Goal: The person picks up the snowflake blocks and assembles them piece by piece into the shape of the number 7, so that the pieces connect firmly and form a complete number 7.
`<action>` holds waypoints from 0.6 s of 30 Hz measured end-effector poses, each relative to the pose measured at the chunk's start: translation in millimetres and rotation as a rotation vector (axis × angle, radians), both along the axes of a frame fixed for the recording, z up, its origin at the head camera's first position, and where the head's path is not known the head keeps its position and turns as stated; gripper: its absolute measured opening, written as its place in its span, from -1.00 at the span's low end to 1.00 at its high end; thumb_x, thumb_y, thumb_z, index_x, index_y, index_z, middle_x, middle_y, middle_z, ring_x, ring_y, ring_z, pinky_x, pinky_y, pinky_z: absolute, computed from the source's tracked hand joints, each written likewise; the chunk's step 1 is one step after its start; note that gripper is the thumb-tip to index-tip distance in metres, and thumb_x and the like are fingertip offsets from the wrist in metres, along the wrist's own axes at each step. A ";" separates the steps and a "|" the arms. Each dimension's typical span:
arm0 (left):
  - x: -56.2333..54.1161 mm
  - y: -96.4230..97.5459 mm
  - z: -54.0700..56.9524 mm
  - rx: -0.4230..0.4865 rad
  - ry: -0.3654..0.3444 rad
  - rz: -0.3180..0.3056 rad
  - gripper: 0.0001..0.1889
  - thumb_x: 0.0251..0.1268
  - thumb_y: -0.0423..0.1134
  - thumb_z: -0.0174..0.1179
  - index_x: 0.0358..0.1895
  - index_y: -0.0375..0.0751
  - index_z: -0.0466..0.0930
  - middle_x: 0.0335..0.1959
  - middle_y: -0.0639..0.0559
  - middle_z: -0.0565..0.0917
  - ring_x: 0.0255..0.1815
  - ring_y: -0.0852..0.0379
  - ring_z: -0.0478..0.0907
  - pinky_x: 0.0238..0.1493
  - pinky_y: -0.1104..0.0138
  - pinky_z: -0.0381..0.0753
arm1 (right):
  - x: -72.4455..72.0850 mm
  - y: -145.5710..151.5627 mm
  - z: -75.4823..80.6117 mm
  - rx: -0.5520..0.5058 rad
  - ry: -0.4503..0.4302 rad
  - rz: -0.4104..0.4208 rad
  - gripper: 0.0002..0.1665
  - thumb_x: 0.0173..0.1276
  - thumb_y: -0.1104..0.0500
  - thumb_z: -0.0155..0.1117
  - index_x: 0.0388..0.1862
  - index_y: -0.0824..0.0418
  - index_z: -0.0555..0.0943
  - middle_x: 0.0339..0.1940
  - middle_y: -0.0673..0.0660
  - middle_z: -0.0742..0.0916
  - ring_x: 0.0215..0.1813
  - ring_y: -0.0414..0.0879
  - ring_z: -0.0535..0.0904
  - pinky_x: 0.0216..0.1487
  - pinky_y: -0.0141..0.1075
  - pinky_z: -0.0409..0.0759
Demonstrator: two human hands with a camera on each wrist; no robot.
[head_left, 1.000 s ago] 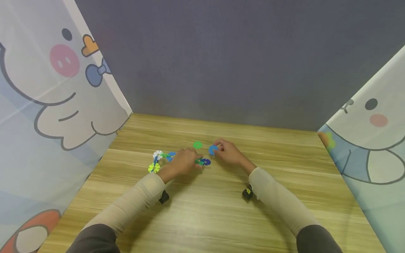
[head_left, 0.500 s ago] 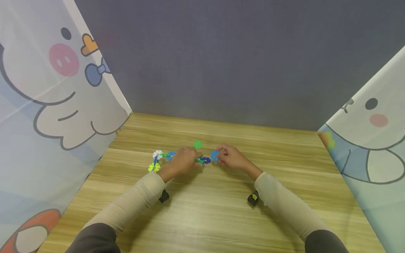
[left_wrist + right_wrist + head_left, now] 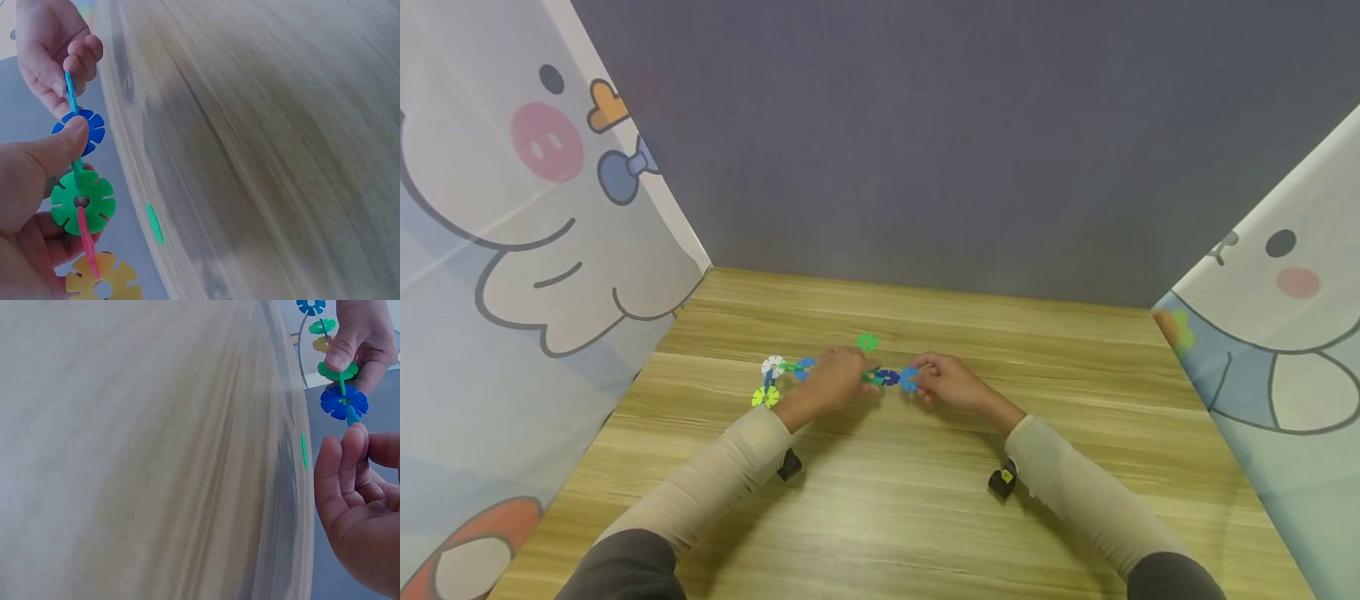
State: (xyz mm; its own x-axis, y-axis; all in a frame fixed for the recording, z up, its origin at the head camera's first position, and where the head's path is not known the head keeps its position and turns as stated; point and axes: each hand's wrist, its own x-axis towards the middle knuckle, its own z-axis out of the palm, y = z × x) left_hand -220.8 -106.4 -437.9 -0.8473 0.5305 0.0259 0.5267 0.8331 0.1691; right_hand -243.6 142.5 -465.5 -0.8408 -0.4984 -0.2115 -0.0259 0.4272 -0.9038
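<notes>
My left hand (image 3: 837, 377) grips a chain of slotted plastic snowflake discs, its thumb pressed over the dark blue disc (image 3: 95, 130). Below that thumb, a green disc (image 3: 97, 190), a pink disc (image 3: 87, 240) and a yellow-orange disc (image 3: 122, 275) follow edge to face. My right hand (image 3: 951, 382) pinches a light blue disc (image 3: 907, 379) between thumb and fingers. In the right wrist view this light blue disc stands crosswise at the edge of the dark blue one, overlapping it. The chain's far end bends at a white disc (image 3: 773, 362) toward a yellow-green disc (image 3: 765, 402).
One loose green disc (image 3: 867, 342) lies flat on the wooden table (image 3: 895, 500) behind the hands. A grey panel (image 3: 895, 150) rises along the back edge. Cartoon-printed panels (image 3: 602, 283) flank the table on both sides.
My right hand has brought the light blue disc down toward me until it meets the dark blue disc at the chain's end. The left hand keeps its place.
</notes>
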 end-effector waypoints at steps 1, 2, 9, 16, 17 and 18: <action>-0.1 0.2 -0.2 0.001 0.004 0.000 -0.41 0.24 0.10 0.38 0.30 -0.06 0.61 0.15 -0.10 0.73 0.18 -0.13 0.66 0.28 -0.24 0.57 | 0.1 -0.4 -0.9 -0.012 -0.007 0.004 -0.62 0.56 0.22 0.14 0.27 0.33 0.48 -0.40 0.12 0.70 -0.39 -0.14 0.64 -0.29 -0.28 0.75; 0.0 0.6 0.1 0.003 0.006 0.000 -0.41 0.24 0.10 0.38 0.30 -0.06 0.61 0.14 -0.10 0.74 0.17 -0.12 0.66 0.27 -0.23 0.58 | 0.4 -1.0 -1.2 -0.022 -0.014 0.005 -0.62 0.56 0.22 0.14 0.27 0.34 0.48 -0.40 0.11 0.69 -0.40 -0.15 0.64 -0.29 -0.29 0.75; 0.4 2.1 -0.8 0.007 0.020 -0.007 -0.40 0.23 0.10 0.38 0.29 -0.08 0.62 0.08 -0.11 0.76 0.12 -0.14 0.69 0.24 -0.20 0.62 | 2.2 -1.8 -3.5 -0.089 -0.084 -0.016 -0.61 0.55 0.25 0.12 0.27 0.38 0.45 -0.43 0.07 0.67 -0.41 -0.15 0.64 -0.29 -0.30 0.75; 2.7 2.4 1.4 0.021 0.006 0.007 -0.39 0.26 0.11 0.36 0.31 -0.11 0.60 0.12 -0.12 0.75 0.17 -0.15 0.67 0.31 -0.24 0.55 | 5.4 -5.6 -2.8 -0.138 -0.116 -0.033 -0.62 0.54 0.30 0.10 0.26 0.41 0.44 -0.45 0.05 0.66 -0.43 -0.17 0.62 -0.31 -0.35 0.73; 3.2 2.5 2.2 0.029 0.003 0.010 -0.39 0.26 0.11 0.36 0.31 -0.12 0.60 0.12 -0.12 0.74 0.18 -0.16 0.66 0.32 -0.25 0.53 | 5.7 -6.0 -2.2 -0.141 -0.117 -0.035 -0.63 0.54 0.31 0.10 0.25 0.41 0.44 -0.45 0.05 0.66 -0.43 -0.17 0.62 -0.31 -0.35 0.73; 3.5 2.6 2.8 0.037 0.003 0.012 -0.39 0.26 0.11 0.36 0.30 -0.12 0.60 0.13 -0.12 0.74 0.19 -0.17 0.66 0.33 -0.25 0.53 | 5.9 -6.3 -1.6 -0.144 -0.120 -0.037 -0.63 0.54 0.31 0.09 0.25 0.41 0.44 -0.45 0.05 0.66 -0.42 -0.17 0.62 -0.31 -0.35 0.73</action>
State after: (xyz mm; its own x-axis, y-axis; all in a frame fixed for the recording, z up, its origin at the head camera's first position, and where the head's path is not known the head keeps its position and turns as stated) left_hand -217.3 -103.9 -435.2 -0.8533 0.5192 0.0474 0.5175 0.8324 0.1984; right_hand -237.6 136.2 -467.1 -0.8323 -0.4996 -0.2401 0.0991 0.2919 -0.9513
